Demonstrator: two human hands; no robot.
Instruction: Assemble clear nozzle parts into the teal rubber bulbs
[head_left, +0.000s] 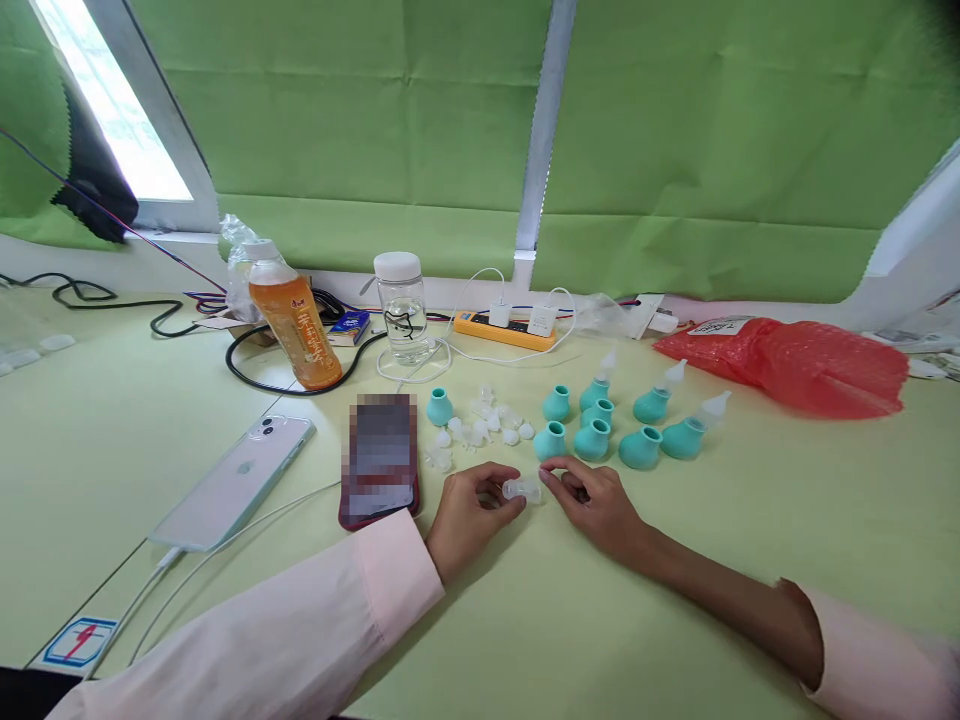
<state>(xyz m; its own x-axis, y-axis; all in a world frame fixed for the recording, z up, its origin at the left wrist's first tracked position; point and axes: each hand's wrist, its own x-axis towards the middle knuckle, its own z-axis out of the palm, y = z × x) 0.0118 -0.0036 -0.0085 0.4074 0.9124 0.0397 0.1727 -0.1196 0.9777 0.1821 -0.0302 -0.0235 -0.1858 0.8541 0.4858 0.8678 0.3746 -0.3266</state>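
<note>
1. A small translucent plastic fitting is held just above or on the worktop, pinched in the narrow grip of the left hand.
2. The thumb and forefinger of the right hand are brought close together beside the fitting's end; whether anything is held there cannot be told.
3. The step in hand is judged to be close two-handed work on this fitting; for the next move, a steady left grip and careful fingertip alignment seem to be called for.
4. Beyond the hands, loose translucent parts are scattered, with teal bulbs grouped mostly to the right; three are topped by pale nozzles.
5. To the left, two phones are laid; behind, a bottle of orange drink, a white-lidded clear bottle, an orange power strip and a red plastic bag are seen.
6. The windows are mostly covered by green blinds.
</note>
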